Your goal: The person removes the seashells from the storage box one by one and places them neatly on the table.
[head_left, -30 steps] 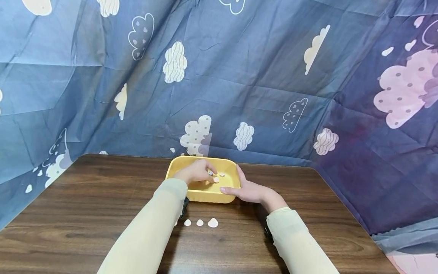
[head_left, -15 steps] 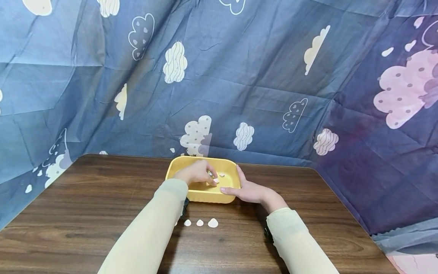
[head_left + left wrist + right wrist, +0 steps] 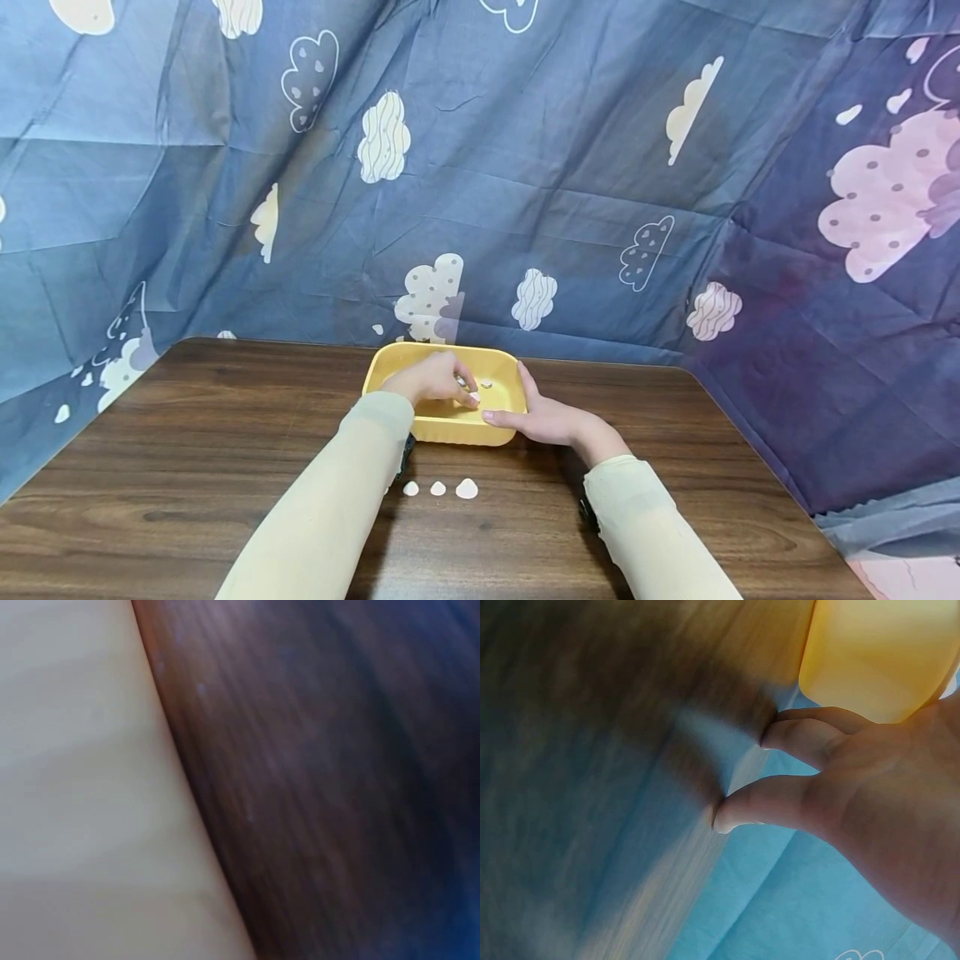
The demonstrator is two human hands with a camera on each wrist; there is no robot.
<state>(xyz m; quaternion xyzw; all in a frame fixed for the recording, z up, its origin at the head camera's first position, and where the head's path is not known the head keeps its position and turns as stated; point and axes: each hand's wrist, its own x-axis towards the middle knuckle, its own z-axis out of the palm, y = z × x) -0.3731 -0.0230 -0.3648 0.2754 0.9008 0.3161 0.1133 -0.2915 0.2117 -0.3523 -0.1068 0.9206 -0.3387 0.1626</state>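
Note:
Inside a yellow plastic bin (image 3: 450, 431), my left hand (image 3: 431, 377) reaches down with thumb and fingertips pinching a small white shell-like piece (image 3: 474, 398). Another small piece (image 3: 487, 384) lies on the bin floor just beyond, and one more shows partly behind the fingers. At the bin's right end, my right hand (image 3: 551, 417) grips the corner, its thumb over the front rim and its fingers along the outside wall. In the right wrist view, fingers (image 3: 769, 801) of that hand reach down to the tabletop beside the bin. The left wrist view holds only sleeve and blurred wood.
On the dark wooden table (image 3: 247, 467), a row of small white shell-like pieces (image 3: 438, 488) lies in front of the bin, partly hidden by the left forearm. A blue cloth (image 3: 480, 217) with cloud prints hangs behind the table's far edge.
My left fingertips have shifted slightly and closed on the white piece in the bin. My right hand and the bin have stayed in place.

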